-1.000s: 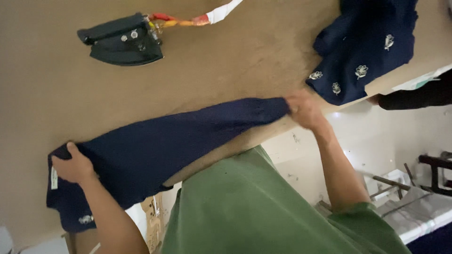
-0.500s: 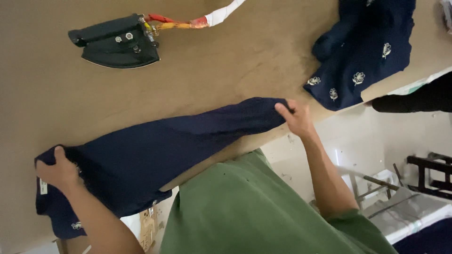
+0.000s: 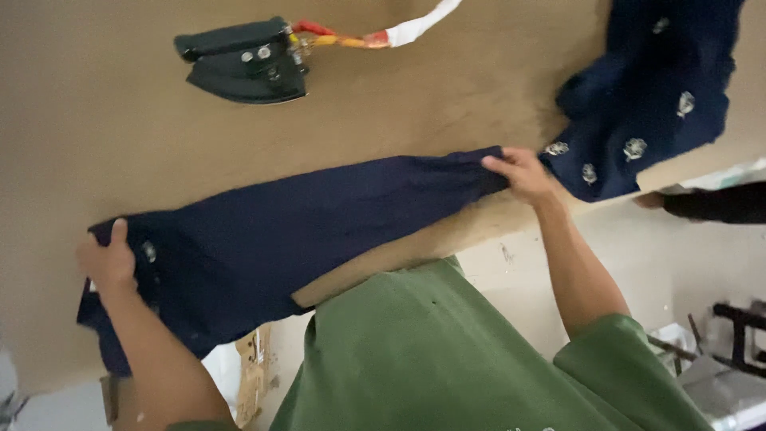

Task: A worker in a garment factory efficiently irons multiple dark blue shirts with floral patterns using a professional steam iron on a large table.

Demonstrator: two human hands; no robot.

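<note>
Hands grip the navy garment [image 3: 303, 231] at both ends — left hand [image 3: 108, 263] closed on one end, right hand [image 3: 523, 172] pinching the other — now stretched flatter across the table [image 3: 96, 120] than before, below the black iron [image 3: 243, 64].

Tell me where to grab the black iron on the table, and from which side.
Grip the black iron by its long handle bar, coming from the far side, above the handle. It sits flat on the brown table; keep away from the cord end.
</note>
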